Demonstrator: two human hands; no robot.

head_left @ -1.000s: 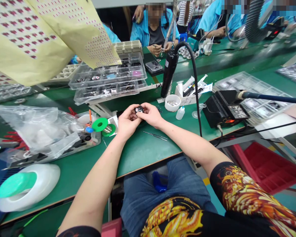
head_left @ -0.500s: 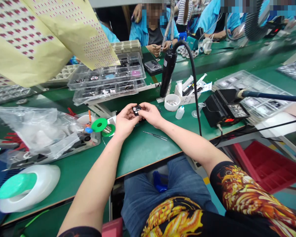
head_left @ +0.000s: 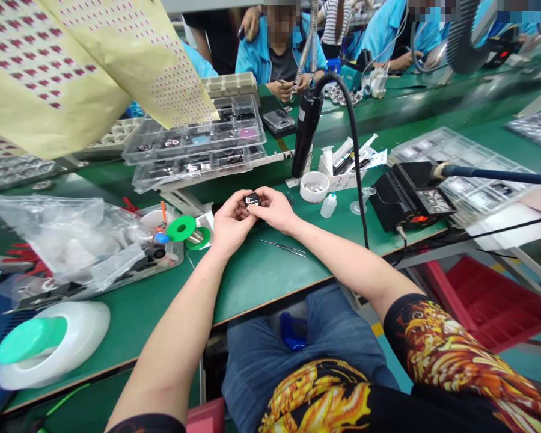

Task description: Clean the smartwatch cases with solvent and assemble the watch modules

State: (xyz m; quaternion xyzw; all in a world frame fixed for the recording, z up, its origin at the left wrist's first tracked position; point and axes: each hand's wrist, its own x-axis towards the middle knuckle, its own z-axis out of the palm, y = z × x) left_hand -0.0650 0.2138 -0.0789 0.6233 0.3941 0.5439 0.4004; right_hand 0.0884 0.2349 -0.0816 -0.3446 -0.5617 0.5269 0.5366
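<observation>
A small black part (head_left: 252,200) with a white and red marking is held between both hands above the green bench (head_left: 261,273). My left hand (head_left: 231,221) grips its left side, fingers curled round it. From the right, my right hand (head_left: 275,210) closes on the same part, its thumb on the near face. Tweezers (head_left: 283,247) lie on the bench just in front of the hands. To the right of them stand a white round dish (head_left: 314,187) of small pieces and a small bottle (head_left: 329,205).
Solder spool (head_left: 181,229) and plastic bags (head_left: 72,234) lie left; a white container (head_left: 81,337) is nearer. Stacked part trays (head_left: 198,141) stand behind. A black tool (head_left: 307,129) hangs with its cable, right of centre. A black device (head_left: 410,198) sits right. People work across the bench.
The black part has tilted slightly between my fingers, and its marking has shifted a little. Both hands stay in nearly the same place.
</observation>
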